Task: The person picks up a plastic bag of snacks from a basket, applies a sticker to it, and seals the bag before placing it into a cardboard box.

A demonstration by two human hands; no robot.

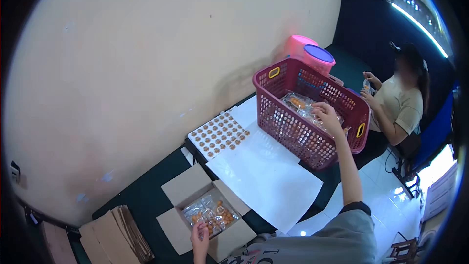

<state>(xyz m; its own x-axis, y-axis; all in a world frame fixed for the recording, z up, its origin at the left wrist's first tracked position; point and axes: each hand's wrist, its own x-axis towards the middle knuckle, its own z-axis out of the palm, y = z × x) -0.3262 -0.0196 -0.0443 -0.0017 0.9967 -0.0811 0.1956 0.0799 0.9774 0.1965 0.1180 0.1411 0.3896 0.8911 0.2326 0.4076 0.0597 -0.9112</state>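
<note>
My left hand [199, 237] is at the near left edge of an opened cardboard box [178, 183], fingers loosely curled and apart. Clear plastic packets with orange-brown round pieces [210, 212] lie inside the box, right at my fingertips. My right hand [326, 117] reaches over the near side of a maroon perforated plastic basket [298, 134]. Its fingers are bent and apart, just above more clear packets [298, 101] heaped in the basket. Nothing shows gripped in either hand.
White sheets [266, 173] cover part of the dark table, beside a sheet of round brown stickers [220, 134]. Flattened cardboard [110, 234] stands at lower left. Pink tubs [320, 61] sit behind the basket. A person [400, 93] on the right holds a small packet.
</note>
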